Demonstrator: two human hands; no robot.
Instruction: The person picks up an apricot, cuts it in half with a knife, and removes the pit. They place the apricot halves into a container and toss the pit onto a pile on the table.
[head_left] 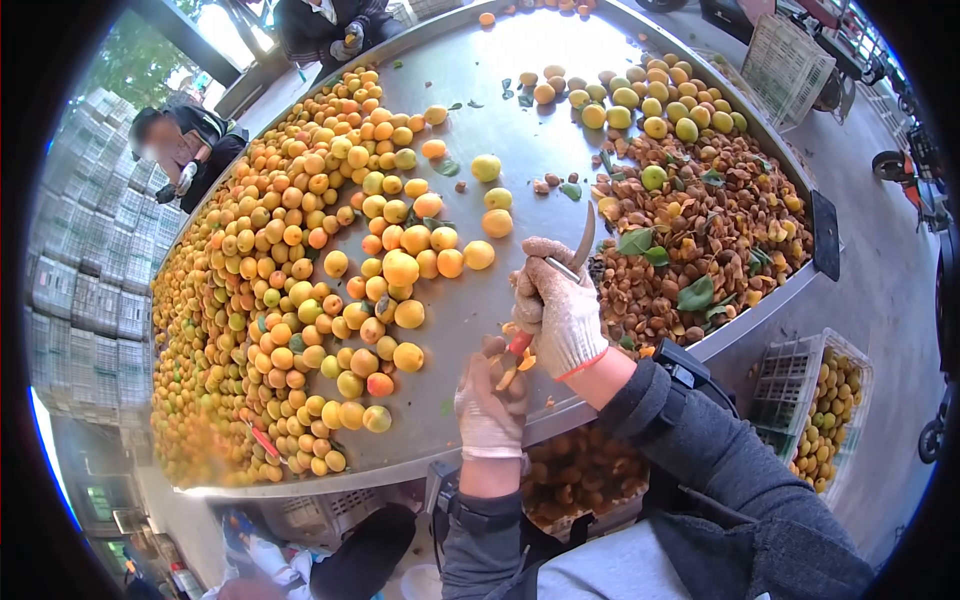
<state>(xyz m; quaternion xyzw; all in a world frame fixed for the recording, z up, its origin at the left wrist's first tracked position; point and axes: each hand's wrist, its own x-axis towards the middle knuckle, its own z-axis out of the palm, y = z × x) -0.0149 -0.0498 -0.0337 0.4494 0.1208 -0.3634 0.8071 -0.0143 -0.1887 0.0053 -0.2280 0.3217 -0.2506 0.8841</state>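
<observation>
My right hand [562, 312], in a soiled white glove, is closed around a curved knife [586, 238]. Its hooked blade points up and away, and a red handle end shows below the fist. Just below it, my gloved left hand [490, 405] has curled, slightly blurred fingers around an apricot [506, 378], of which only orange-yellow pieces show. Both hands are over the near edge of the metal table [450, 375]. To the left spreads a large heap of whole apricots [290, 290]; brown pits and scraps [690, 240] are piled to the right.
More apricots [655, 95] lie at the far right. A red-handled tool [262, 438] rests by the left heap. A fruit-filled crate [815, 410] stands on the floor at right, with brown pieces [580, 470] below the table edge. Co-workers [190, 150] are across the table.
</observation>
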